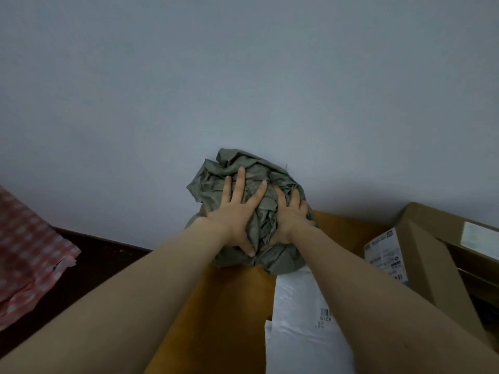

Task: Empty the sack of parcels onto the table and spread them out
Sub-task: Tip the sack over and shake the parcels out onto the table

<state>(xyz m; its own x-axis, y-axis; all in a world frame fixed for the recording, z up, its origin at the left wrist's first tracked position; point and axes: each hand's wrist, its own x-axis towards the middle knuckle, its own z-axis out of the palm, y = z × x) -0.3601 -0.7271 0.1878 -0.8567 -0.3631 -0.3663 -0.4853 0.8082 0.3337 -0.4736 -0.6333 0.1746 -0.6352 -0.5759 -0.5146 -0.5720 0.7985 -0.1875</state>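
The grey-green sack (237,164) is crumpled into a ball against the pale wall, at the far edge of the yellow-brown table (226,300). My left hand (237,209) lies flat on it with fingers spread. My right hand (290,214) presses the sack from the right, fingers curled into the folds. A white plastic parcel (299,319) with a barcode label lies on the table below the sack, partly under my right forearm. A brown cardboard box (432,255) and a white labelled parcel (383,252) sit at the right.
A pink checked cloth (27,255) lies at the left on a dark brown surface (89,263). The grey wall fills the upper half of the view. The cardboard box crowds the table's right edge.
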